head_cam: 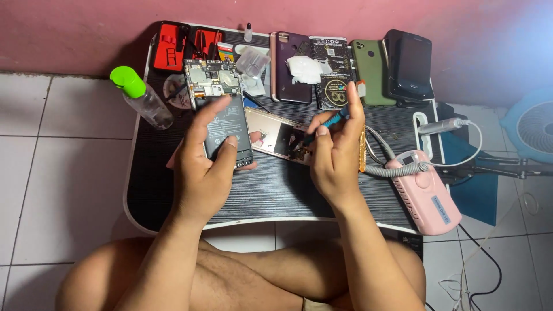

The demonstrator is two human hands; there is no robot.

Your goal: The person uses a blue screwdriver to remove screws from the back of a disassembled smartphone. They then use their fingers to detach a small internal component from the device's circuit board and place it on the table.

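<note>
1. The left hand [204, 167] is clamped around an opened phone [222, 112] raised above the lap table [271, 196]; a loose hold could drop it, board exposed.
2. The right hand [334, 152] pinches a blue tool [329, 122]; its tip might slip and gouge parts.
3. The clear bottle [144, 98] lies near and could likely leak.

On the low table [276, 198] before you, the opened phone [222, 112] sits in your left hand [204, 167], the bottle [141, 98] to its left, the back cover [276, 138] between your hands, the boxy device [429, 196] right of your right hand [334, 155], and a row of phones [357, 66] behind.
</note>
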